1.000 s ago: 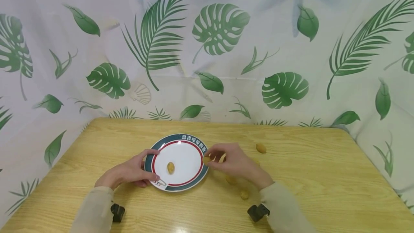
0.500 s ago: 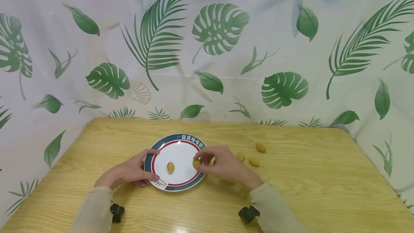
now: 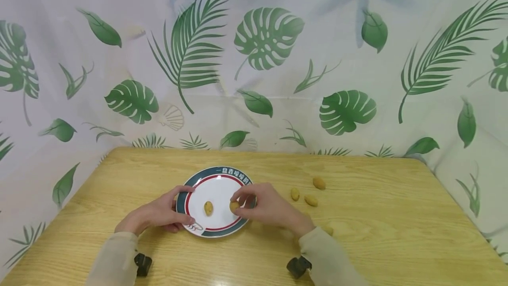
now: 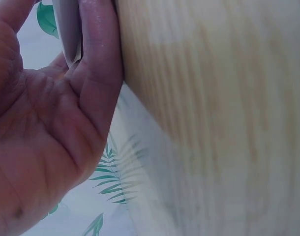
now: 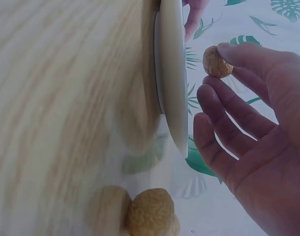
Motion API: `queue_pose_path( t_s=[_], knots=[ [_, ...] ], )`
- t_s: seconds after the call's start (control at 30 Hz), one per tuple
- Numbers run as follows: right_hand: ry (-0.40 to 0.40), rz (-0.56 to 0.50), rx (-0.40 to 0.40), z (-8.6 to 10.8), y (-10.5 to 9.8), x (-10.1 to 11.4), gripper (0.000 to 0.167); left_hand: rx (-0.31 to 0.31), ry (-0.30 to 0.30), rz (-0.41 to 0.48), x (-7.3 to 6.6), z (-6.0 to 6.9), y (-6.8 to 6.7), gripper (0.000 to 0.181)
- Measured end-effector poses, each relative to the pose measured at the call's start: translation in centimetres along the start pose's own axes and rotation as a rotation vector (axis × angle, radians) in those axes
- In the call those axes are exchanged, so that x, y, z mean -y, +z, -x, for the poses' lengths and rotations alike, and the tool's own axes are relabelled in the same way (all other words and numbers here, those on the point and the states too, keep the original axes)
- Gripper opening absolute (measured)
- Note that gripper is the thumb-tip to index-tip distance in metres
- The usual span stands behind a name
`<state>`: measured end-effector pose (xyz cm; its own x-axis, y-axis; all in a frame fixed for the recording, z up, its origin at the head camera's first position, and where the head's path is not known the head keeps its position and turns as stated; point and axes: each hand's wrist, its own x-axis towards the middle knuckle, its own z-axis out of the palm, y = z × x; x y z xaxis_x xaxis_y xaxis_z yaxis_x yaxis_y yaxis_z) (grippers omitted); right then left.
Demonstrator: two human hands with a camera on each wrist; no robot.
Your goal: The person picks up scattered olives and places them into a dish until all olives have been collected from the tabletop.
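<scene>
A white plate [image 3: 220,189] with a blue-green rim and red ring lies on the wooden table. The left hand [image 3: 158,211] grips its left edge, thumb on the rim and fingers at its side; the left wrist view shows the plate edge [image 4: 67,29] between thumb and fingers of that hand [image 4: 46,118]. One brown nut-like piece [image 3: 208,208] lies on the plate. Over the plate's right part, the right hand [image 3: 270,206] pinches another piece [image 3: 234,207]. In the right wrist view this piece [image 5: 217,62] sits between thumb and fingertips of the hand [image 5: 258,113], beside the plate [image 5: 172,64].
Several similar pieces lie on the table right of the plate, among them one farther back [image 3: 319,183], two nearer ones [image 3: 295,194] [image 3: 311,200] and one partly behind the right forearm [image 3: 328,230]. A leaf-patterned cloth [image 3: 278,122] hangs behind the table [image 3: 381,215].
The right hand has moved left, carrying its piece from the plate's right rim to over the white part. The left hand keeps its grip on the plate.
</scene>
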<state>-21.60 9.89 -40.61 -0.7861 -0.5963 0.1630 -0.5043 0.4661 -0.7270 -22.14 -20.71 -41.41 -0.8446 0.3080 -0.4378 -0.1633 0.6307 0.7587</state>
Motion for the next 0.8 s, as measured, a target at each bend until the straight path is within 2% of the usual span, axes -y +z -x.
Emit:
queue_pose_path(
  t_s=[0.13,0.6,0.8],
  knots=[
    [0.015,-0.005,0.014,0.0,0.3,0.1,0.016,-0.003,-0.001,0.0,-0.1,0.1,0.1,0.088],
    [-0.009,0.028,0.024,-0.9,1.6,0.4,0.014,0.003,0.003,0.014,0.0,0.0,0.0,0.088],
    [0.029,0.035,0.04,-1.1,1.8,0.7,0.014,0.003,0.005,0.01,0.1,0.0,0.0,0.088]
  ],
)
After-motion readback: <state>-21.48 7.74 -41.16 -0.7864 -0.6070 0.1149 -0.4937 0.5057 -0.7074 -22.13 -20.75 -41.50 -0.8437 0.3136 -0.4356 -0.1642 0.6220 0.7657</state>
